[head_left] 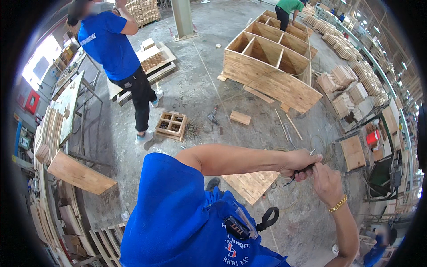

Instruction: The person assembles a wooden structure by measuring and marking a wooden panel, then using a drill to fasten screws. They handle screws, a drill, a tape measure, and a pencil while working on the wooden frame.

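My left hand [299, 163] reaches across in front of me, its fingers closed around a slim black tool [307, 168]. My right hand [327, 181], with a gold bracelet at the wrist, meets it from the right. The right fingers are pinched at the same tool. A thin light tip sticks out above the left hand and a dark narrow end shows below it. Most of the tool is hidden by fingers, so its exact kind is unclear. Beneath the left forearm lies a flat wooden panel [251, 184] on the floor.
A large wooden cabinet frame [271, 82] with open compartments stands ahead. Nearer are a divided wooden box [171, 126], a power drill [213, 116], a wood block [240, 117] and loose strips. One co-worker [111, 49] stands left; another [289, 11] bends over the frame's far end.
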`<state>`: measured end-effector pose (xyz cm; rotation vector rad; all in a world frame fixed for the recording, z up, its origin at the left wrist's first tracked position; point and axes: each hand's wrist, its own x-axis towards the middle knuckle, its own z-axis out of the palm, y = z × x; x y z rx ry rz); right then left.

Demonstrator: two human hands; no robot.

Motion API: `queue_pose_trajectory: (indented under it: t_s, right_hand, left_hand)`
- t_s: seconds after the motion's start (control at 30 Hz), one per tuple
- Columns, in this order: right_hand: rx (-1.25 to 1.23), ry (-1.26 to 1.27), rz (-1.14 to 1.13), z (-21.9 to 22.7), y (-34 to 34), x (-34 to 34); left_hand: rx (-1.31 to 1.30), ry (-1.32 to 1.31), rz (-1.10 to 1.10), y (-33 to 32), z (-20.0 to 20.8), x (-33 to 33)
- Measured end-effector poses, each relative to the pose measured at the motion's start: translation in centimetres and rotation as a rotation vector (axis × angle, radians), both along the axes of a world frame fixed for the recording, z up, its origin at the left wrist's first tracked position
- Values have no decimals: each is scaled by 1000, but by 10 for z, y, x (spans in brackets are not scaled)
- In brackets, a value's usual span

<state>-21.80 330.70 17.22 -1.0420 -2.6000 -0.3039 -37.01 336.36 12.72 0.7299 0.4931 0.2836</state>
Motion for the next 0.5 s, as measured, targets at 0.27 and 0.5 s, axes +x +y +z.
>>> queue_pose_trajectory:
  t_s: [0.27, 0.5]
  right_hand:
    - [-88, -297, 104, 25, -18, 11]
    - [-95, 434, -181, 38, -33, 17]
  left_hand:
    - [218, 63, -166, 32, 18, -11]
    - [92, -63, 76, 27, 31, -22]
